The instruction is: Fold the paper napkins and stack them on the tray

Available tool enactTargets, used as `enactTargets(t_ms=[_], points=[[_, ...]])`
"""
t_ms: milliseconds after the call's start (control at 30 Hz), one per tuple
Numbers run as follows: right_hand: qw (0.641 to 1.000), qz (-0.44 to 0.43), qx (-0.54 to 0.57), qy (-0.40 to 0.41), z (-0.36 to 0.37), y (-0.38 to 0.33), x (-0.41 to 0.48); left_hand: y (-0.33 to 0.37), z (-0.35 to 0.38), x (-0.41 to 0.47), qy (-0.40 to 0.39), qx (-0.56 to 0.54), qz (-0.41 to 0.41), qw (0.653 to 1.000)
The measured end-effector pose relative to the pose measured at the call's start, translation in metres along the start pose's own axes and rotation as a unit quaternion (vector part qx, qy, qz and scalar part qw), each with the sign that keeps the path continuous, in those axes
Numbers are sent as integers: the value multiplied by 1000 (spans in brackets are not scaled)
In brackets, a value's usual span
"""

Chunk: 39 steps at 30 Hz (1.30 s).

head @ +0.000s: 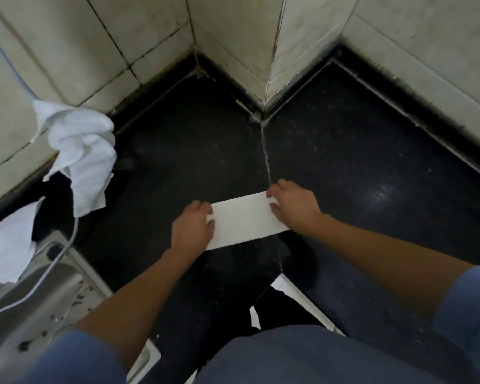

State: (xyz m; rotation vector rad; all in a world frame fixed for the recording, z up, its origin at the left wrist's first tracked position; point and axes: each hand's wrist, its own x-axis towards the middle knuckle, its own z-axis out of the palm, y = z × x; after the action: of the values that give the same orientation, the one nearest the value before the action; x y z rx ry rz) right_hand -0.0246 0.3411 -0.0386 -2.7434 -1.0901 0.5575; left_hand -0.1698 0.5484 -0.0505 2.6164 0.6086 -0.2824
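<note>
A white paper napkin, folded into a long strip, lies flat on the black stone counter. My left hand pinches its left end between curled fingers and thumb. At the right end, my right hand holds the napkin the same way. A loose bunch of white napkins hangs at the left by the wall, and another white napkin lies at the far left. No tray is in view that I can tell.
White tiled walls close the counter at the back, with an outward corner in the middle. A steel sink with a white cable across it sits at the lower left. The counter edge runs just in front of my body.
</note>
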Motion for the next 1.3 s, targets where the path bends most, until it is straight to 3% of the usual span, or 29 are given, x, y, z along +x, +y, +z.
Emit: enactTargets(t_ms=[133,333,433,500,767,900,967,1067,1300], points=[[991,-44,18,-123,26,-20,-21,3,21,-32,-37,37,64,997],[997,35,46,-49,30,35,-57,-33,33,-55,12,62,91,994],[995,64,54,-52,22,38,-52,-37,29,-50,30,79,104,991],[989,119,93,-12,16,31,-38,-35,23,-42,22,105,114,988],[927,314,197,-51,4,8,4,-31,16,-29,-45,127,111,985],[844,360,395,-42,-8,13,8,-31,9,-34,-26,104,101,989],[832,342,436,-35,-18,5,7,-36,4,-40,5,80,84,993],[863,279,419,-39,-29,-26,9,-50,-3,-50,15,71,47,996],[890,193,394,-126,8,-125,32,-81,-11,-79,32,46,-14,998]])
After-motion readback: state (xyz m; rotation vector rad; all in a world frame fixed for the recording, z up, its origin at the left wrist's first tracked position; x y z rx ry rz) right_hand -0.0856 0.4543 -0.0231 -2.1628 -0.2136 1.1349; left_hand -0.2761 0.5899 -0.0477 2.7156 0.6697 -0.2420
